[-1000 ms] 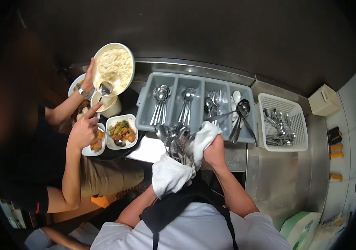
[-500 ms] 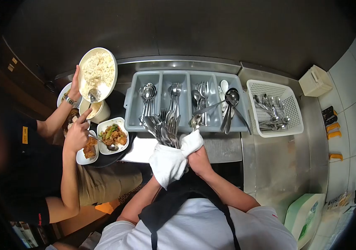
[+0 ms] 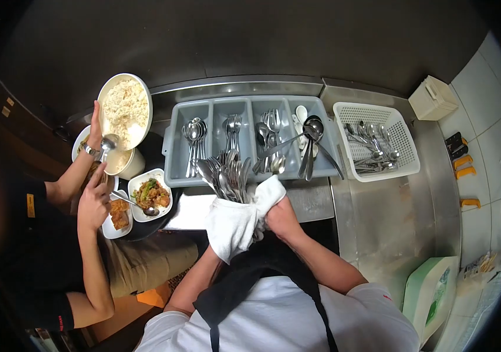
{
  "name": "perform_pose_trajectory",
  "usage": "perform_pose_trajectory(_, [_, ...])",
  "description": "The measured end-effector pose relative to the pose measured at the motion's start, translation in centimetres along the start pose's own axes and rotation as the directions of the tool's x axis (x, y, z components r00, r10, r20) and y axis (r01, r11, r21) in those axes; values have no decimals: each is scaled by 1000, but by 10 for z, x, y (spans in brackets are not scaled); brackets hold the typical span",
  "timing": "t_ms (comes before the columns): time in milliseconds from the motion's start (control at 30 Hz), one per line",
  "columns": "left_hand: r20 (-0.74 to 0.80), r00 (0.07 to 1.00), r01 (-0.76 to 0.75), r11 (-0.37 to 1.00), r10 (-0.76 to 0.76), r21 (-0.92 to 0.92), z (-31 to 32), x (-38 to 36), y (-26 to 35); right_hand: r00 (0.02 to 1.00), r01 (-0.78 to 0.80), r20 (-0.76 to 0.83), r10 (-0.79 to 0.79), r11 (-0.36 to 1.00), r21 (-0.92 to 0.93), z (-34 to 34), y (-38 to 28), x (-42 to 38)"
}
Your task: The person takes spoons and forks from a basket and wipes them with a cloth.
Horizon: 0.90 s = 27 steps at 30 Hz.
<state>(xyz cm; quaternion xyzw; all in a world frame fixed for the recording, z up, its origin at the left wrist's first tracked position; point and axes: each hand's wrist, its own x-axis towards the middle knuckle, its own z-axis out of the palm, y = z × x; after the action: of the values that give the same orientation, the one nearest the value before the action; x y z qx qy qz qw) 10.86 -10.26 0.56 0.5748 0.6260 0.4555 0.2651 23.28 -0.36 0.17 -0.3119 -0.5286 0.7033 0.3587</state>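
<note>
A white cloth (image 3: 230, 226) wraps the lower part of a bunch of cutlery (image 3: 227, 176), whose metal ends point up and away from me. The cloth covers my left hand (image 3: 214, 253), so its fingers are hidden. My right hand (image 3: 282, 218) is closed round a bunched part of the same cloth, with one spoon (image 3: 278, 164) sticking out above it. Just beyond both hands lies a grey divided tray (image 3: 174, 149) with spoons, forks, knives and white spoons in its compartments. Ladles (image 3: 312, 130) rest across its right side.
A white basket (image 3: 415, 158) of cutlery is right of the tray. At the left a co-worker (image 3: 93, 205) holds a bowl of rice (image 3: 124, 108) and a spoon, near dishes of food (image 3: 150, 195). A box (image 3: 432, 98) stands back right, a green-and-white container (image 3: 432, 299) front right.
The tray, basket and counter appear shifted slightly left in view. The co-worker's spoon has lifted off the rice towards the bowl's lower left edge. My hands keep nearly the same pose on the cloth.
</note>
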Motion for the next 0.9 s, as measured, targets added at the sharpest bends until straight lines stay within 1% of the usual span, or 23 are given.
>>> perform_pose_trajectory(33, [22,998,67,987,-65,-148,1,2,8,997,-18,-71,20,999,27,-1,-2,5])
perform_pose_trajectory(67, [53,991,136,947,-126,-291,2,4,17,980,-170,-57,191,950,263,-10,-8,11])
perform_pose_trajectory(100, [94,979,206,882,-183,-424,3,6,26,974,-165,-101,203,940,298,-14,-21,14])
perform_pose_trajectory(133, [140,957,290,841,-254,-456,0,9,37,966,-159,-143,216,930,331,-19,-33,18])
perform_pose_trajectory(167, [185,928,372,793,-323,-483,-2,12,49,961,-184,-132,243,918,351,-29,-35,23])
perform_pose_trajectory(233, [244,832,555,759,-498,-342,-12,19,77,943,-200,-164,288,889,412,-38,-41,29])
perform_pose_trajectory(267, [213,868,492,834,-449,-247,-10,19,68,935,-204,-178,308,873,442,-43,-43,32])
perform_pose_trajectory(300, [181,900,424,894,-398,-145,-7,18,59,935,-228,-133,328,846,482,-56,-35,39])
perform_pose_trajectory(333, [131,975,184,983,-182,-7,8,8,12,934,-236,-97,343,800,552,-66,-35,51])
perform_pose_trajectory(400, [135,991,15,998,-8,-55,27,-15,-34,928,-260,-22,372,688,678,-87,-37,72])
perform_pose_trajectory(433, [164,985,93,967,-55,-237,24,-16,-25,929,-271,40,368,602,751,-92,-41,75])
perform_pose_trajectory(467, [192,979,98,980,-64,-174,22,-11,-17,936,-246,22,351,609,754,-93,-42,72])
perform_pose_trajectory(533, [246,966,95,994,-81,-46,15,2,11,943,-209,-12,332,622,755,-85,-52,34])
perform_pose_trajectory(567, [329,903,299,954,-276,-19,3,11,43,963,-206,35,266,652,729,-76,-55,18])
perform_pose_trajectory(600, [315,898,338,940,-307,-48,9,6,31,975,-221,139,176,651,726,-79,-44,10])
perform_pose_trajectory(667, [284,885,411,905,-368,-108,21,-4,8,990,-129,137,41,678,724,-65,-26,10])
perform_pose_trajectory(700, [210,935,322,932,-285,-168,33,-25,-34,982,-188,147,118,601,777,-55,-27,10])
perform_pose_trajectory(733, [130,972,220,951,-195,-219,41,-41,-69,975,-186,91,201,531,827,-44,-24,19])
perform_pose_trajectory(767, [44,994,110,959,-102,-261,38,-38,-69,984,-125,3,179,676,726,-34,-16,33])
perform_pose_trajectory(800, [45,989,144,979,-139,-146,32,-39,-68,986,-68,-80,144,799,598,-28,-8,47])
perform_pose_trajectory(833, [42,983,178,984,-177,-29,16,-32,-38,948,273,-130,-291,952,-142,-27,-4,59])
perform_pose_trajectory(867, [44,987,154,985,-157,72,15,-33,-46,792,460,131,-597,442,-770,-27,-4,71])
perform_pose_trajectory(900, [46,990,127,976,-137,174,15,-34,-54,770,512,60,-635,559,-652,-24,-14,84])
